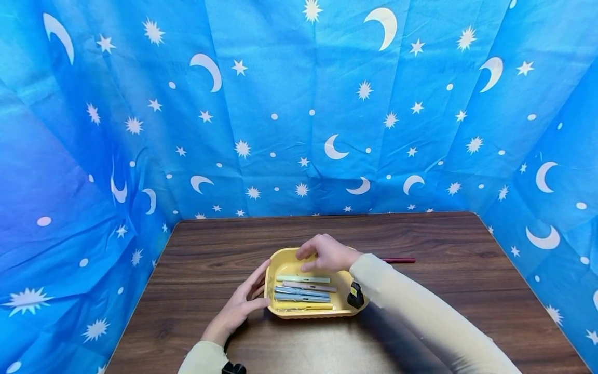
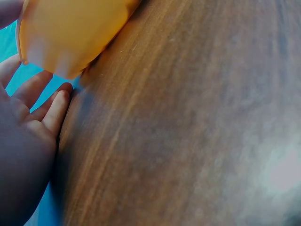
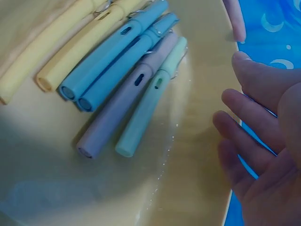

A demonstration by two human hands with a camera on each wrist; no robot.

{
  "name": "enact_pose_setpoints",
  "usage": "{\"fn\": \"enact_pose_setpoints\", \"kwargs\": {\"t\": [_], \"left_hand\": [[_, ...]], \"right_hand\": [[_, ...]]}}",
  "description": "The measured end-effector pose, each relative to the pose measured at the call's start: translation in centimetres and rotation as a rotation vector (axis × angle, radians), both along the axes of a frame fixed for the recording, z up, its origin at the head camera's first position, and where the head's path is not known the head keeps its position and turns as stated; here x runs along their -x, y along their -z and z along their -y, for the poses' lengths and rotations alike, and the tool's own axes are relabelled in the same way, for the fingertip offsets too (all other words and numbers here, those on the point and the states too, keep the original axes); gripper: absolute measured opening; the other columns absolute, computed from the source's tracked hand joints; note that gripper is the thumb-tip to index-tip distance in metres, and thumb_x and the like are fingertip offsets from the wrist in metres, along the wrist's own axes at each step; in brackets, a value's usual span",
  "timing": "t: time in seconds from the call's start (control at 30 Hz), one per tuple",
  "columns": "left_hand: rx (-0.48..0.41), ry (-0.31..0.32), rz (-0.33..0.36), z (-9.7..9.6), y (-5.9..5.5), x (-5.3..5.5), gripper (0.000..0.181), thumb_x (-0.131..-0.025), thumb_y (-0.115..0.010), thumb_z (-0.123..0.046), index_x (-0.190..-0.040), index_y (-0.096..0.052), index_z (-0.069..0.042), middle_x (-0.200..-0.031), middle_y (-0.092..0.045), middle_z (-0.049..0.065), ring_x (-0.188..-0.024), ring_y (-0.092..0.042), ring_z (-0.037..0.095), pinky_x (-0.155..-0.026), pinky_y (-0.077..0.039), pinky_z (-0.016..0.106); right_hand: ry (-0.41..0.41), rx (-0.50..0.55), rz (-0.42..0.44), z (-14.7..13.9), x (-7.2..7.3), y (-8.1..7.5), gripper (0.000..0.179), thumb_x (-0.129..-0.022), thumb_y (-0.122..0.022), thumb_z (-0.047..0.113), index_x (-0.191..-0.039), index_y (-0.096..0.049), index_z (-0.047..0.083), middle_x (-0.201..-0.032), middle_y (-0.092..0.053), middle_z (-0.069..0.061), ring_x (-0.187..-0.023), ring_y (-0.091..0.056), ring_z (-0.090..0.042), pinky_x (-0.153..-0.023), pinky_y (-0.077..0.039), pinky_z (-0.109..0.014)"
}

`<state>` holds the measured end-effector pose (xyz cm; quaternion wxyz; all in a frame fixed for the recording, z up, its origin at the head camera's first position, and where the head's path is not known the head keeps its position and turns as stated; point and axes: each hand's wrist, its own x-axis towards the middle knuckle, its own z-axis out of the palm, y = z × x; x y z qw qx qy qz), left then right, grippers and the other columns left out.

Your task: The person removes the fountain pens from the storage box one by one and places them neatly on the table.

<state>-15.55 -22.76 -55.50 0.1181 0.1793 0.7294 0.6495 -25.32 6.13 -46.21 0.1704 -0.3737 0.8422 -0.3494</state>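
Observation:
A yellow plastic tray (image 1: 345, 285) stands on the table with several pens inside, lying side by side: a pale green pen (image 3: 150, 101), a lilac pen (image 3: 124, 103), two blue pens (image 3: 113, 52) and yellow pens (image 3: 80, 49). At the tray's left end is my left hand (image 1: 240, 301), its thumb at the rim and its fingers spread along the outer wall. Over the back part of the tray hovers my right hand (image 1: 329, 253), fingers loosely bent with nothing between them; in the right wrist view they are beside the pale green pen, apart from it.
A dark red stick-like object (image 1: 399, 259) lies on the brown wooden table (image 1: 210, 244) behind my right forearm, partly hidden by it. Blue cloth (image 1: 280, 130) with moons and stars hangs at the back and both sides of the table.

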Motion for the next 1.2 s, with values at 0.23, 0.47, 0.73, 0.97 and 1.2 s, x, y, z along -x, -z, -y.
{"fn": "enact_pose_setpoints", "kwargs": {"t": [0.23,0.47,0.73,0.97,1.2], "left_hand": [[-0.002,-0.003,-0.003,0.0,0.1,-0.1,0.086,-0.098,-0.066,-0.001,-0.169,-0.024,-0.026,-0.173,-0.025,0.013,-0.158,-0.024,0.036,-0.116,-0.035,0.015],[0.005,-0.01,-0.016,-0.1,0.1,-0.1,0.087,-0.097,-0.067,-0.001,-0.169,-0.024,-0.025,-0.173,-0.025,0.012,-0.158,-0.025,0.035,-0.116,-0.035,0.015],[0.005,-0.01,-0.026,-0.1,0.1,0.0,0.087,-0.097,-0.067,-0.001,-0.169,-0.024,-0.024,-0.173,-0.025,0.013,-0.158,-0.025,0.036,-0.116,-0.035,0.015],[0.011,-0.006,-0.028,-0.1,0.1,-0.1,0.087,-0.098,-0.068,-0.003,-0.169,-0.023,-0.023,-0.173,-0.025,0.012,-0.158,-0.024,0.035,-0.116,-0.035,0.015],[-0.003,-0.004,-0.042,-0.1,0.1,-0.1,0.086,-0.097,-0.067,-0.002,-0.169,-0.024,-0.021,-0.173,-0.025,0.015,-0.157,-0.024,0.038,-0.116,-0.036,0.015]], "right_hand": [[-0.051,-0.065,-0.027,0.2,0.0,0.5,0.035,-0.095,-0.08,0.014,-0.127,-0.075,0.0,-0.124,-0.076,-0.011,-0.114,-0.074,-0.021,-0.099,-0.06,-0.037],[-0.07,-0.12,-0.009,0.5,0.0,1.3,0.034,-0.093,-0.081,0.014,-0.125,-0.076,0.003,-0.123,-0.077,-0.009,-0.112,-0.074,-0.018,-0.096,-0.061,-0.033],[-0.044,-0.152,0.005,0.8,-0.4,1.3,0.032,-0.094,-0.081,0.013,-0.124,-0.077,0.003,-0.117,-0.079,-0.006,-0.106,-0.074,-0.015,-0.093,-0.06,-0.027],[-0.06,-0.181,-0.043,0.6,-0.4,1.8,0.028,-0.094,-0.081,0.012,-0.12,-0.078,0.003,-0.11,-0.08,-0.004,-0.099,-0.074,-0.012,-0.087,-0.06,-0.023],[-0.049,-0.175,-0.02,0.3,-0.2,2.4,0.025,-0.091,-0.082,0.007,-0.116,-0.08,0.003,-0.104,-0.081,-0.005,-0.091,-0.075,-0.007,-0.081,-0.06,-0.02]]}}
